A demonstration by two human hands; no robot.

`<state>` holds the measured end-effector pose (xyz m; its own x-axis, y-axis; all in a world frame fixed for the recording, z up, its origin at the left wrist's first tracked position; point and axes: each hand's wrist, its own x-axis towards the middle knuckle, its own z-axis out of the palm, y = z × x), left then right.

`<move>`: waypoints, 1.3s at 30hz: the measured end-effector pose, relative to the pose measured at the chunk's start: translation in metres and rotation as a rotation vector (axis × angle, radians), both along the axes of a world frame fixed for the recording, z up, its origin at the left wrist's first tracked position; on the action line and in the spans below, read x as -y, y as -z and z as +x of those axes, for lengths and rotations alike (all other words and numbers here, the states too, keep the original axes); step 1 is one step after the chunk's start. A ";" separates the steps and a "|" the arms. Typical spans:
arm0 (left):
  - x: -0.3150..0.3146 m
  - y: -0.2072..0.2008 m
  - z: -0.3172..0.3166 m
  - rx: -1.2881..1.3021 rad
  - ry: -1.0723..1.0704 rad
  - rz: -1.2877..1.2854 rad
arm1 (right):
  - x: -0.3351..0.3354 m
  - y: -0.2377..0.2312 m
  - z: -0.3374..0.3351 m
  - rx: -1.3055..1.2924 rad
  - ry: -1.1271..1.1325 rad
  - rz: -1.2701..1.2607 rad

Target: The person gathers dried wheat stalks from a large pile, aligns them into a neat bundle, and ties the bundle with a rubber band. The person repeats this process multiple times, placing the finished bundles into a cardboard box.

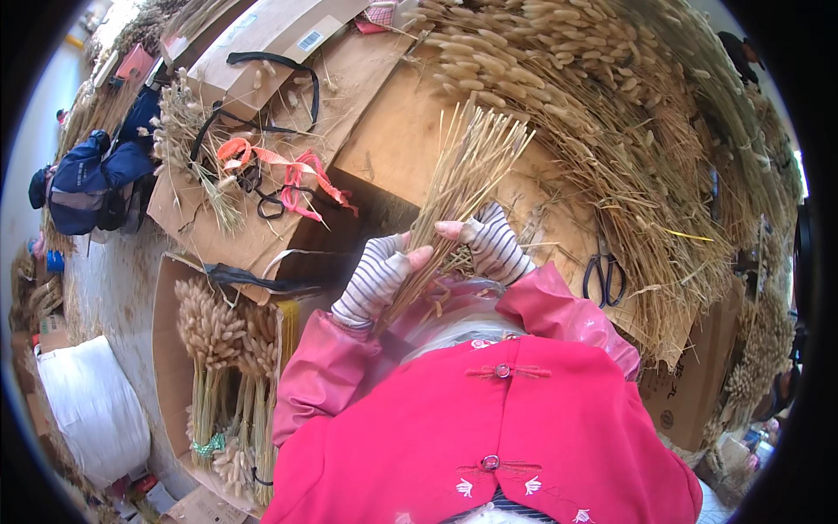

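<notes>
A bundle of dried grass stalks (471, 162) is held in front of my body, its cut ends fanning out toward the far side. My left hand (377, 272), in a striped fingerless glove, closes round the lower part of the bundle. From the other side my right hand (496, 244), gloved alike, grips it with the thumb laid across the stalks; its other fingers are mostly hidden. The seed heads of this bundle cannot be made out. Dark-handled scissors (604, 279) lie on the board to the right of my right hand.
Loose bunny-tail grass (559, 61) is heaped over the cardboard-covered table (393, 131). Pink ribbon (305, 179) and black straps lie at the left, near a long carton (271, 52). An open box (170, 349) holds tied bunches; a white roll (92, 410) stands beyond it.
</notes>
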<state>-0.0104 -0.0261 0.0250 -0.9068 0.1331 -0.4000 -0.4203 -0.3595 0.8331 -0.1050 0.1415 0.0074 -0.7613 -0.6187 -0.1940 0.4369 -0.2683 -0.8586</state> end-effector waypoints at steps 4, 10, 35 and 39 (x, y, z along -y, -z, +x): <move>-0.004 0.024 0.001 -0.108 -0.234 -0.041 | -0.003 0.005 -0.001 0.045 -0.026 -0.009; -0.004 0.043 0.005 -0.172 -0.339 -0.352 | -0.002 0.002 -0.001 0.012 -0.073 0.011; 0.008 -0.015 0.007 -0.177 0.075 -0.093 | 0.003 0.007 0.009 0.081 -0.024 0.206; -0.025 -0.001 0.006 -0.137 -0.036 0.101 | 0.004 0.020 0.013 -0.054 0.084 0.429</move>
<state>-0.0043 -0.0007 0.0260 -0.9569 0.1329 -0.2582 -0.2903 -0.4573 0.8406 -0.0925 0.1370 -0.0123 -0.8217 -0.4262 -0.3785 0.3800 0.0852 -0.9210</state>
